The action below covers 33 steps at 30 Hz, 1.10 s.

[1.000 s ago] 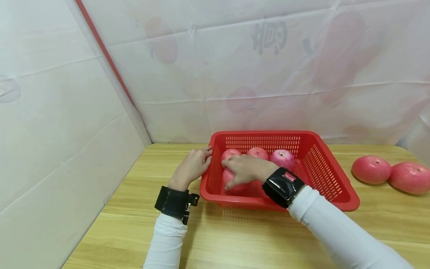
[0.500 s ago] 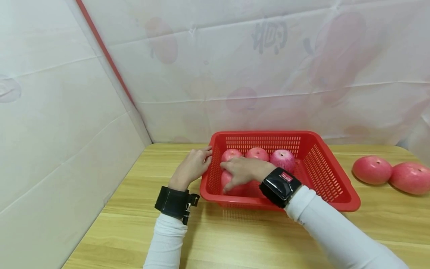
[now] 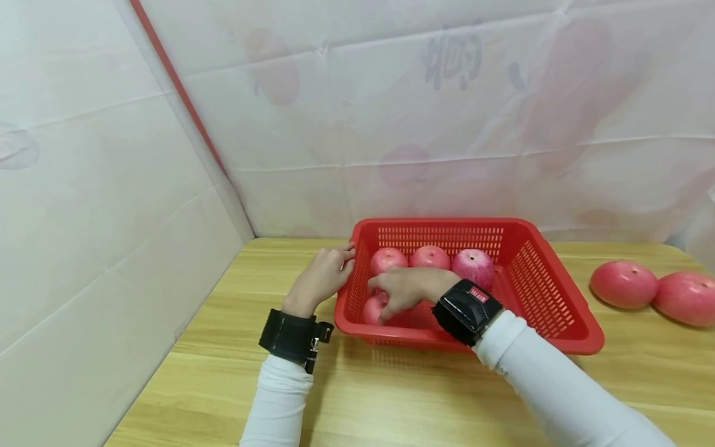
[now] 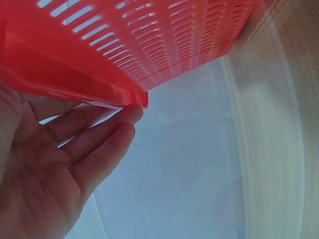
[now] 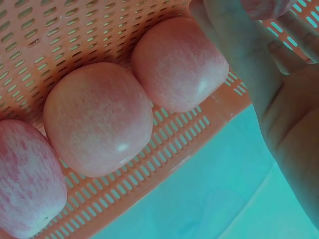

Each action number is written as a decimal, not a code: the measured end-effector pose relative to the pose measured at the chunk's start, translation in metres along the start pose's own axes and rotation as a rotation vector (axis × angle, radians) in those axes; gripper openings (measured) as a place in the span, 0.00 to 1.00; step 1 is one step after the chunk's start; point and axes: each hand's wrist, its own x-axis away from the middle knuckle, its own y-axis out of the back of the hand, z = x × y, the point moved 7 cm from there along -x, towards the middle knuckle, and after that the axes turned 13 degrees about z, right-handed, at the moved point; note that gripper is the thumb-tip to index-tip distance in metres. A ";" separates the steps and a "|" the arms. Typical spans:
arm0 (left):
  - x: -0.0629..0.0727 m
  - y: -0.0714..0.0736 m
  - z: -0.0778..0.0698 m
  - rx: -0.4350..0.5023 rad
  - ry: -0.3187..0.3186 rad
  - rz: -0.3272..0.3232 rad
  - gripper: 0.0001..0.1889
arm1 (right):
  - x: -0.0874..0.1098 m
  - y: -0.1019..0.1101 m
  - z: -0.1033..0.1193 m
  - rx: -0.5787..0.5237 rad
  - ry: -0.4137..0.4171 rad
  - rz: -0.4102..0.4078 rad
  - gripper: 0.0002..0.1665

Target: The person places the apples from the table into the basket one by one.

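While the left hand (image 3: 321, 276) rests with nearly straight fingers (image 4: 102, 130) against the left rim of the red slotted plastic basket (image 3: 550, 295), near the tabletop's (image 3: 391, 397) far edge, the right hand (image 3: 404, 288) reaches inside and curls over a smooth pink apple (image 3: 373, 308) at the basket's near-left corner. Three more round apples (image 3: 430, 256) line its far wall. The right wrist view shows their faint streaking through the perforated floor. Two apples (image 3: 624, 284) lie by the tabletop's right edge.
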 end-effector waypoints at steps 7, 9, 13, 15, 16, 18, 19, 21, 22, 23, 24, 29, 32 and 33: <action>0.000 0.002 0.000 0.002 0.008 0.004 0.16 | 0.001 0.002 0.002 0.000 0.014 -0.002 0.26; 0.000 0.002 0.000 0.003 0.011 0.005 0.16 | 0.001 0.002 0.003 0.005 0.014 -0.002 0.26; 0.001 0.003 -0.001 0.003 0.008 0.002 0.16 | 0.000 0.003 0.004 0.006 0.011 0.000 0.27; 0.001 0.003 -0.001 -0.001 0.004 -0.001 0.16 | 0.000 0.002 0.003 -0.006 0.002 0.004 0.29; 0.001 0.003 -0.001 0.000 0.003 -0.001 0.16 | 0.000 0.002 0.003 -0.009 0.001 0.004 0.29; 0.001 0.003 -0.002 -0.002 0.002 -0.002 0.16 | 0.001 0.002 0.003 -0.015 0.001 0.005 0.31; 0.001 0.003 -0.002 -0.003 0.003 -0.001 0.16 | 0.002 0.001 0.002 -0.021 -0.002 0.005 0.32; 0.001 0.003 -0.002 -0.006 0.005 0.001 0.16 | 0.004 0.002 0.002 -0.037 0.002 0.002 0.32; 0.001 0.003 -0.002 -0.006 0.007 0.003 0.16 | 0.006 0.003 0.001 -0.048 -0.002 -0.001 0.32; 0.000 0.002 -0.001 -0.007 0.008 0.004 0.16 | 0.008 0.004 0.000 -0.056 -0.006 -0.005 0.32; 0.000 0.002 -0.001 -0.006 0.010 0.006 0.16 | 0.010 0.005 0.000 -0.062 -0.009 -0.011 0.31; 0.000 0.000 0.000 -0.007 0.012 0.005 0.16 | 0.020 0.012 -0.004 -0.080 -0.031 -0.052 0.32; 0.000 0.000 0.000 -0.014 0.011 -0.001 0.16 | 0.026 0.015 -0.009 -0.085 -0.069 -0.071 0.37; 0.000 0.000 0.000 -0.017 0.011 -0.003 0.16 | 0.028 0.016 -0.011 -0.083 -0.088 -0.078 0.38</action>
